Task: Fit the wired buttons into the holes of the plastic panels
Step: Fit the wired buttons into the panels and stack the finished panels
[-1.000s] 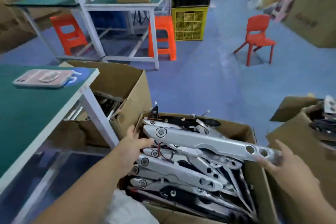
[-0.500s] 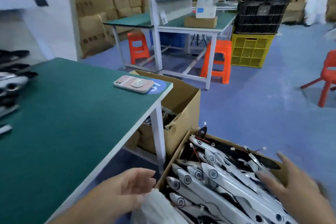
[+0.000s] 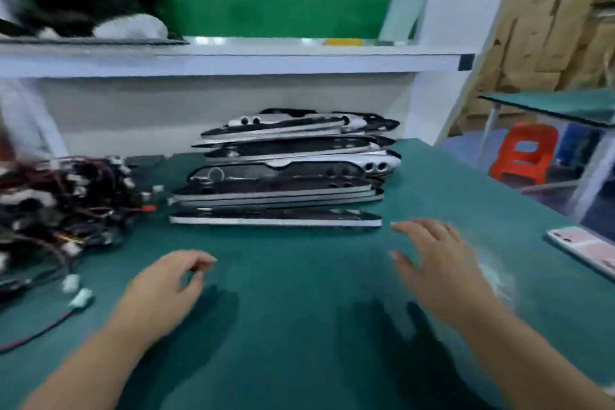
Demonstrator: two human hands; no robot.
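A stack of long silver and black plastic panels (image 3: 283, 173) lies at the back middle of the green table (image 3: 299, 326). A tangled heap of wired buttons (image 3: 63, 203) with red and black wires sits at the left. My left hand (image 3: 166, 286) hovers over the mat in front of the stack, fingers loosely curled, holding nothing. Spread and blurred with motion, my right hand (image 3: 439, 266) hangs above the mat just right of the stack's near end, also holding nothing.
A pink phone (image 3: 585, 250) lies at the table's right edge. White connectors (image 3: 78, 293) on loose wires trail at the left front. A white shelf (image 3: 233, 56) with dark parts runs above the table's back. An orange stool (image 3: 522, 153) stands on the floor at right.
My view has swung left from the cardboard box of panels on the floor to the table. Both hands have left the box and now hover over the green mat.
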